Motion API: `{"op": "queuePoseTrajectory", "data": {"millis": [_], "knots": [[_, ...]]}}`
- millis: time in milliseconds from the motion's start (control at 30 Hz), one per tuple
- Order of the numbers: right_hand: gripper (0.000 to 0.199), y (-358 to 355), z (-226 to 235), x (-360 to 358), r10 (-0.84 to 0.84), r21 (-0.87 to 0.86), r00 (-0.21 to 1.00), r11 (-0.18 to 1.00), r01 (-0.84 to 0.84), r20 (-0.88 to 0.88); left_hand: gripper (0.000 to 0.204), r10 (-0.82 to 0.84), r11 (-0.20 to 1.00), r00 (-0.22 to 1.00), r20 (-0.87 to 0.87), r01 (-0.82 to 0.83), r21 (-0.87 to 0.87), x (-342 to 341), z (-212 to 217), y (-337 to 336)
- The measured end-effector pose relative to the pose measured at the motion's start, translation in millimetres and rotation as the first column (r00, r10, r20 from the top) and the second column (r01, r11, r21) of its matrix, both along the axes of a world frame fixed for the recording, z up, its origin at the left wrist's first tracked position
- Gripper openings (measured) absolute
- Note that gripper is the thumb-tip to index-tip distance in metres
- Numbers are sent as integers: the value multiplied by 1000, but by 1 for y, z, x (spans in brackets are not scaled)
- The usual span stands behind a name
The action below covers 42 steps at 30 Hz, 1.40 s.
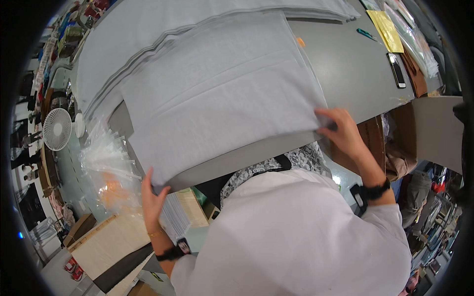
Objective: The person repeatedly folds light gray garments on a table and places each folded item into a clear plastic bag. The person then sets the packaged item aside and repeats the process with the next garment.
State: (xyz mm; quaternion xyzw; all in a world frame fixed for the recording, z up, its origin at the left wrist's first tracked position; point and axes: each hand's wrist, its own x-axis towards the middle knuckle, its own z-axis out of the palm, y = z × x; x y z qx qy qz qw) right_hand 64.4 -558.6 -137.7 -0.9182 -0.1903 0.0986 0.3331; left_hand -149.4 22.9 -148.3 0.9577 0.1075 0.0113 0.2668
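Note:
A pale grey sheet of thin fabric (pixel 222 93) lies folded on the grey table, with faint creases across its middle. My left hand (pixel 154 202) is at its near left corner, thumb and forefinger on either side of the cloth. At the near right corner, my right hand (pixel 345 132) has its bent fingers and thumb around the edge; those fingertips are slightly blurred. The sheet's near edge runs between both hands, close to the table's front edge. Behind it, a wide stack of similar grey fabric (pixel 133 32) is spread over the table's far side.
Toward the right of the table (pixel 345 74) lie a phone (pixel 396 70), a teal cutter (pixel 366 34) and a yellow packet (pixel 386 30). A cardboard box (pixel 402 135) stands below on the right. Clear plastic bags (pixel 109 160) hang at the left, near a white fan (pixel 57 129).

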Motion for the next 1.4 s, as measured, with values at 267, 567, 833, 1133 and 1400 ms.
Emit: {"op": "queuePoseTrajectory", "data": {"millis": [267,567,833,1133,1400], "knots": [[13,3,24,34,-255,265,941,945,193,224,26,354,903,915,195,-281,-325,24,17,32],[52,83,-33,226,-260,-76,890,948,309,374,34,334,942,942,-42,-335,-12,223,-28,103],[45,40,-71,166,-95,-271,813,915,298,575,64,-309,872,941,138,222,437,184,-19,-39],[37,28,26,173,-268,573,888,686,449,-375,49,43,990,933,358,8,-140,155,-20,-106],[56,315,18,78,364,336,916,895,-293,-169,43,376,295,915,-148,-269,-917,169,2,-78]]}}
